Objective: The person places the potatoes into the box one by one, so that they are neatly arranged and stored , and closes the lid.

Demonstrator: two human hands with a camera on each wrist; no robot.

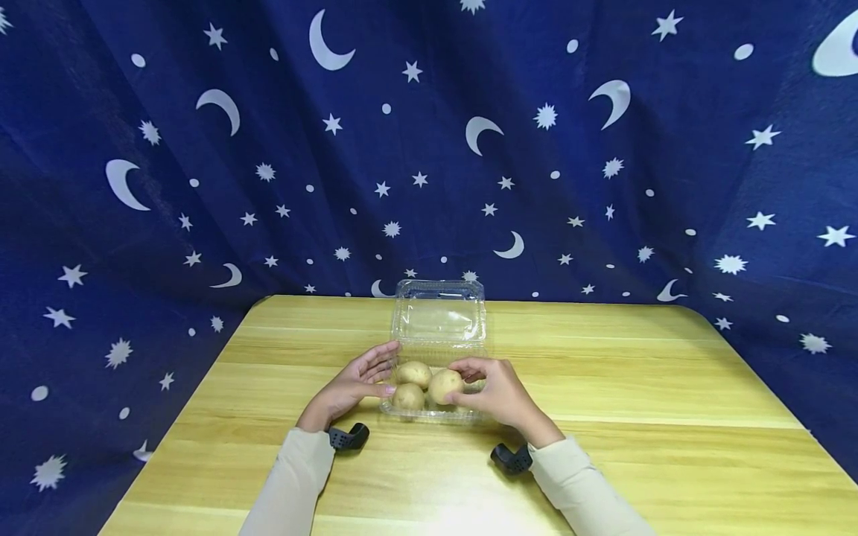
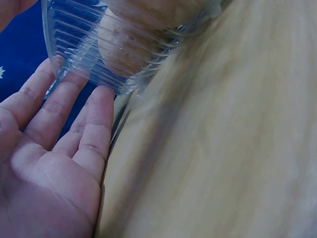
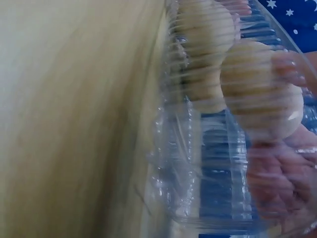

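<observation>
A clear plastic clamshell container (image 1: 436, 417) lies on the table with its lid (image 1: 439, 313) folded back. Inside it, a pale potato (image 1: 413, 374) sits behind another potato (image 1: 408, 397) at the left end. My right hand (image 1: 494, 391) grips a round potato (image 1: 445, 385) between thumb and fingers, inside the container's outline; the right wrist view shows this potato (image 3: 257, 94) through the ribbed wall. My left hand (image 1: 354, 380) is at the container's left side. In the left wrist view, its fairly straight fingers (image 2: 91, 119) have their tips against the ribbed side wall (image 2: 84, 49).
The wooden table (image 1: 637, 372) stretches to both sides of the container. Behind it hangs a dark blue cloth (image 1: 429, 149) with white moons and stars. Black wrist cameras (image 1: 348, 437) sit at both sleeves.
</observation>
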